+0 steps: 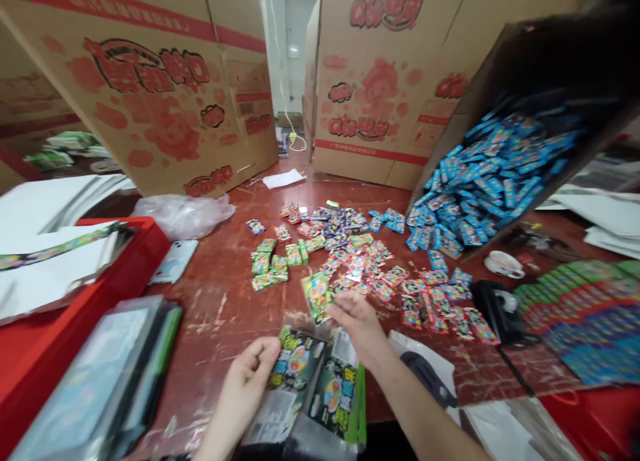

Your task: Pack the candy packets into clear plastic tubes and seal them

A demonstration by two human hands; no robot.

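My right hand [357, 321] pinches a small green candy packet [316, 297] by its edge, above the near side of the table. At the left edge of a black printed pack [295, 374] is my left hand [250, 374], its thumb and finger closed on it. Clear plastic shows around this pack and a second black and green pack [336, 394] beside it. Past my hands lie small packets: green ones [270, 264] to the left, purple ones [340, 222] farther back, and pink ones [363, 261] in the middle.
A tipped carton [480, 68] spills blue packets [485, 174] at the right. Tall cartons [170, 101] stand behind. At the left are a red tray [155, 238], a phone [174, 261] and a plastic bag [187, 214]. A black tape dispenser [493, 308] sits right.
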